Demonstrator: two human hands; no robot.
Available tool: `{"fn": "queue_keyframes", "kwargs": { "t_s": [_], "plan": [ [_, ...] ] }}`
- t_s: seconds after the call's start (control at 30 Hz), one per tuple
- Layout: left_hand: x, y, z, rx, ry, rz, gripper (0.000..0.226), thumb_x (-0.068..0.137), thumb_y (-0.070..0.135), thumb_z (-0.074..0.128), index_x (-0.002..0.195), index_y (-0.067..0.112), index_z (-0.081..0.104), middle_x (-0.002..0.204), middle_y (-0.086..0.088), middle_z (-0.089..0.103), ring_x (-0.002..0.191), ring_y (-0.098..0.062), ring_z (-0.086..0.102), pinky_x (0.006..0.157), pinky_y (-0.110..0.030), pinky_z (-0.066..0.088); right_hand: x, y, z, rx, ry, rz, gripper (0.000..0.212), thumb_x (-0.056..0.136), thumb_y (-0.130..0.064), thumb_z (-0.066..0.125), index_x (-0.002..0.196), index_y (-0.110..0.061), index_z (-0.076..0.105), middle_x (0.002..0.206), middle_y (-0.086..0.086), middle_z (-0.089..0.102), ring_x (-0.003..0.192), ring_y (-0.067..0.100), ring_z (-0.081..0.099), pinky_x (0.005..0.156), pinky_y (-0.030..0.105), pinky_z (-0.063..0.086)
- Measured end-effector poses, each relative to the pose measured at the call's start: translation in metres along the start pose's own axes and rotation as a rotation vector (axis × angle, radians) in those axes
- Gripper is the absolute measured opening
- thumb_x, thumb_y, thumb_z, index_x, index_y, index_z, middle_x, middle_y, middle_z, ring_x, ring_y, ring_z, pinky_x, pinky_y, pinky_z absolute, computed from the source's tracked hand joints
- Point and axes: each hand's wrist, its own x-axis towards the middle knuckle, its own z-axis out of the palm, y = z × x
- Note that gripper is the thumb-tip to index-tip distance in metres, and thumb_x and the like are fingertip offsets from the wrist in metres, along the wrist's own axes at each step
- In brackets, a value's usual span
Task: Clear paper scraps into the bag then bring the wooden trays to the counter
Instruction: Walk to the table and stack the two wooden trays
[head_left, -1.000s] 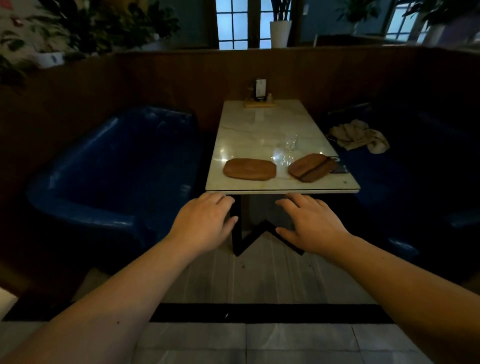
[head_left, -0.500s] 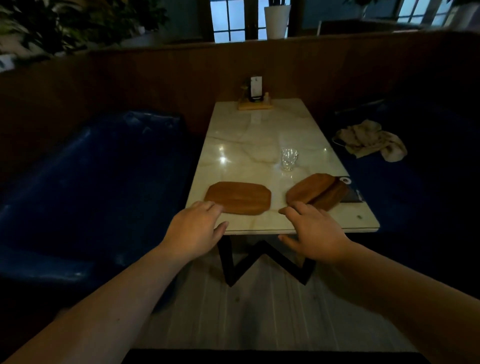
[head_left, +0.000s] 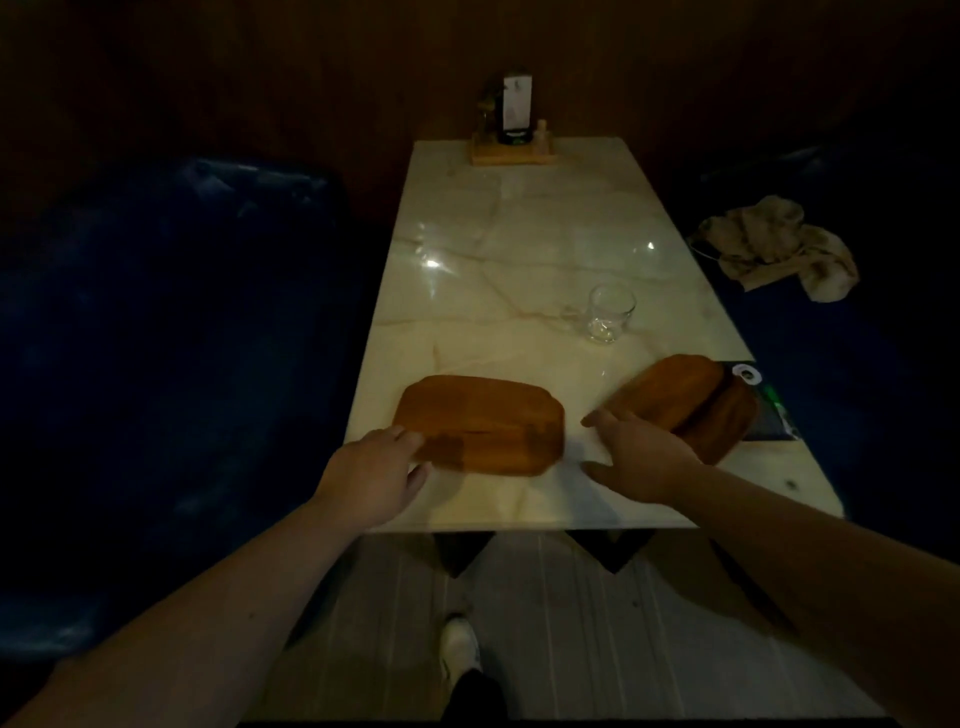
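Two wooden trays lie near the front edge of a pale marble table (head_left: 519, 249). The left tray (head_left: 493, 421) lies flat; my left hand (head_left: 371, 478) touches its near left corner with fingers spread, gripping nothing. The right tray (head_left: 685, 400) sits at an angle, partly over a dark printed card (head_left: 769, 410). My right hand (head_left: 639, 452) hovers open between the trays, its fingers against the right tray's near edge. No paper scraps or bag are visible.
An empty drinking glass (head_left: 610, 312) stands behind the trays. A wooden condiment holder (head_left: 511, 150) with a card sits at the table's far end. Blue booth seats (head_left: 171, 338) flank the table; a crumpled cloth (head_left: 774, 249) lies on the right seat. My shoe (head_left: 460, 649) shows below.
I have stepped closer to the table and the view has tilted down. Both hands have moved forward from the table's front edge onto the tabletop, reaching the trays.
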Motion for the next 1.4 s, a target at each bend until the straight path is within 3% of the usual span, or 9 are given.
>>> {"fn": "queue_keyframes", "kwargs": {
  "t_s": [0.17,0.4,0.57,0.67,0.77,0.9,1.07,1.2,1.4],
  "plan": [
    [0.065,-0.052,0.019,-0.179,-0.099,-0.084,0.039,0.092,0.047,0.041,0.119,0.022,0.052,0.111,-0.002,0.061,0.092,-0.02,0.06,0.07,-0.034,0.051,0.067,0.001,0.01,0.137,-0.099,0.177,0.058,0.086,-0.044,0.063,0.135,-0.022,0.041,0.123,0.01,0.06,0.103,0.023,0.06,0.085,0.034,0.05],
    [0.123,-0.112,0.039,-0.256,-0.236,-0.165,0.037,0.09,0.046,0.045,0.106,0.015,0.058,0.101,-0.007,0.065,0.088,-0.025,0.061,0.077,-0.04,0.053,0.139,0.017,0.014,0.292,-0.203,0.382,0.053,0.085,-0.044,0.065,0.127,-0.015,0.051,0.094,0.008,0.067,0.086,0.024,0.063,0.073,0.032,0.049],
    [0.146,-0.127,0.053,-0.383,-0.275,-0.248,0.035,0.089,0.043,0.049,0.103,0.013,0.059,0.101,-0.009,0.069,0.088,-0.027,0.064,0.071,-0.033,0.051,0.167,0.013,0.021,0.377,-0.202,0.477,0.051,0.085,-0.041,0.066,0.124,-0.012,0.051,0.092,0.012,0.065,0.073,0.022,0.061,0.059,0.031,0.049],
    [0.154,-0.124,0.062,-0.5,-0.294,-0.329,0.037,0.09,0.038,0.056,0.114,0.011,0.06,0.11,-0.009,0.068,0.099,-0.027,0.063,0.076,-0.028,0.046,0.176,0.014,0.032,0.46,-0.261,0.537,0.051,0.086,-0.037,0.066,0.125,-0.011,0.048,0.09,0.014,0.068,0.075,0.024,0.068,0.052,0.031,0.055],
    [0.161,-0.116,0.068,-0.627,-0.298,-0.412,0.034,0.09,0.028,0.06,0.114,0.005,0.061,0.114,-0.013,0.067,0.103,-0.027,0.062,0.081,-0.028,0.044,0.184,0.017,0.039,0.545,-0.297,0.589,0.047,0.088,-0.033,0.066,0.124,-0.009,0.049,0.091,0.015,0.069,0.082,0.026,0.071,0.058,0.034,0.059],
    [0.166,-0.108,0.068,-0.668,-0.317,-0.443,0.024,0.091,0.019,0.058,0.107,0.002,0.064,0.109,-0.014,0.067,0.1,-0.029,0.062,0.079,-0.031,0.044,0.193,0.016,0.043,0.634,-0.331,0.581,0.032,0.091,-0.027,0.062,0.113,-0.006,0.052,0.089,0.015,0.063,0.083,0.032,0.069,0.067,0.041,0.061],
    [0.161,-0.098,0.072,-0.69,-0.296,-0.529,0.017,0.088,0.016,0.059,0.096,0.004,0.069,0.097,-0.017,0.07,0.09,-0.033,0.065,0.082,-0.046,0.053,0.198,0.028,0.047,0.651,-0.343,0.558,0.03,0.088,-0.023,0.067,0.103,0.002,0.057,0.075,0.014,0.062,0.064,0.029,0.069,0.058,0.041,0.061],
    [0.157,-0.073,0.073,-0.696,-0.227,-0.646,0.026,0.091,0.015,0.057,0.112,-0.001,0.06,0.101,-0.016,0.063,0.092,-0.031,0.06,0.074,-0.033,0.045,0.201,0.047,0.04,0.672,-0.368,0.454,0.021,0.088,-0.019,0.065,0.098,-0.004,0.055,0.076,0.014,0.062,0.058,0.024,0.066,0.057,0.038,0.061],
    [0.153,-0.015,0.075,-0.797,-0.114,-0.767,0.025,0.088,0.023,0.063,0.102,0.003,0.057,0.095,-0.019,0.063,0.085,-0.035,0.062,0.081,-0.052,0.053,0.201,0.106,0.017,0.796,-0.254,0.379,0.028,0.082,-0.02,0.071,0.102,-0.015,0.051,0.093,0.008,0.057,0.074,0.024,0.065,0.055,0.039,0.059]
  ]
}}
